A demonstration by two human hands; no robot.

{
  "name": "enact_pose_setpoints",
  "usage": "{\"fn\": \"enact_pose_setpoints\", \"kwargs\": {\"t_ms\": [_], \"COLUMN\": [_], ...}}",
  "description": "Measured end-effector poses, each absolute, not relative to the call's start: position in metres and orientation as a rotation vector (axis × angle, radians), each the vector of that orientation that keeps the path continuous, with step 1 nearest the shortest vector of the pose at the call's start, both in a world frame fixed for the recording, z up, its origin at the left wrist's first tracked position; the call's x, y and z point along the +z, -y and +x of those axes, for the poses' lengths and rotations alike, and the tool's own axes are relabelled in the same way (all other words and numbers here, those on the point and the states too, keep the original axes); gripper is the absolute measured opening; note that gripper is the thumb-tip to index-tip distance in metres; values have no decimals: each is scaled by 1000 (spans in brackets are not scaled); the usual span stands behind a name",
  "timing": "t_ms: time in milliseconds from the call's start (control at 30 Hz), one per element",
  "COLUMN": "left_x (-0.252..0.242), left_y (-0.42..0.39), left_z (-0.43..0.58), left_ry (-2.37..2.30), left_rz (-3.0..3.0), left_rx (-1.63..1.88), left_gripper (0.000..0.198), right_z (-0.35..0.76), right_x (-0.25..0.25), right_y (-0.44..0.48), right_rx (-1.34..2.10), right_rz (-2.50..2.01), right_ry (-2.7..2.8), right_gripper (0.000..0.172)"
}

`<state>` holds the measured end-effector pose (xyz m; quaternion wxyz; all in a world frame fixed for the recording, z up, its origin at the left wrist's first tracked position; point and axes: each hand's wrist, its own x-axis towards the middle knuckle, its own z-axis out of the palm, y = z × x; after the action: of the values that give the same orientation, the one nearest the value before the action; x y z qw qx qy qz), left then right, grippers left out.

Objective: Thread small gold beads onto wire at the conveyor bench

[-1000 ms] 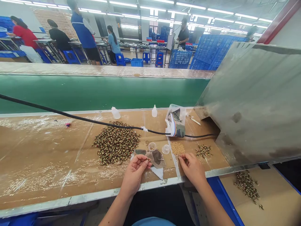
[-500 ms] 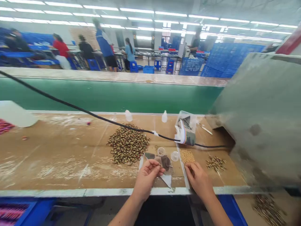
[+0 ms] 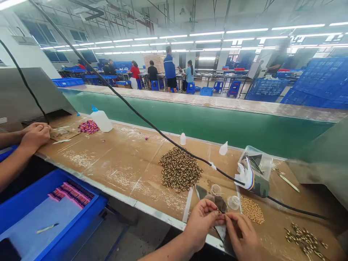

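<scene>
My left hand (image 3: 202, 221) is closed in a pinch on a tiny dark piece with a reddish spot, too small to name. Its fingertips meet those of my right hand (image 3: 241, 233), also pinched, at the same spot; what that hand grips is hidden. Beneath them lies a dark and white cloth (image 3: 221, 232). Just beyond stand two small clear round cups (image 3: 233, 202). A patch of small tan beads (image 3: 251, 210) lies beyond my right hand. Left of the cups rises a large heap of small dark-and-gold pieces (image 3: 181, 170); a smaller pile of similar pieces (image 3: 306, 239) lies at right.
A black cable (image 3: 152, 125) crosses above the bench. Two small white bottles (image 3: 223, 148) and a clear plastic box (image 3: 268, 163) stand along the back. At far left are a co-worker's hands (image 3: 36, 136), a larger bottle (image 3: 102, 121) and a blue tray (image 3: 65, 224).
The view has swung left, bringing a co-worker's hands into sight. My right hand has left the edge of the tan beads and come to my left hand's fingertips.
</scene>
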<state>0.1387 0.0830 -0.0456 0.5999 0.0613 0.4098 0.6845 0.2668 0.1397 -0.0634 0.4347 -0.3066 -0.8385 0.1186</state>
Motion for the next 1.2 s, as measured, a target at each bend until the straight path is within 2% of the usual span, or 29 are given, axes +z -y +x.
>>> {"fn": "enact_pose_setpoints", "kwargs": {"t_ms": [600,800,1200], "left_x": [-62,-61,-55], "left_y": [-80,-80,-80], "left_z": [143,144,142], "left_ry": [-1045,-1059,-1091], "left_rz": [380,378,382], "left_rx": [1686,1681,1642], "left_gripper": [34,34,34], "right_z": [261,262,265], "right_x": [-66,-65,-68], "right_y": [-134,-133,-129], "right_rx": [219,223,420], "right_rz": [-742,-739,-871], "right_ry": [2127,2156,2163], "right_gripper": [23,24,19]}}
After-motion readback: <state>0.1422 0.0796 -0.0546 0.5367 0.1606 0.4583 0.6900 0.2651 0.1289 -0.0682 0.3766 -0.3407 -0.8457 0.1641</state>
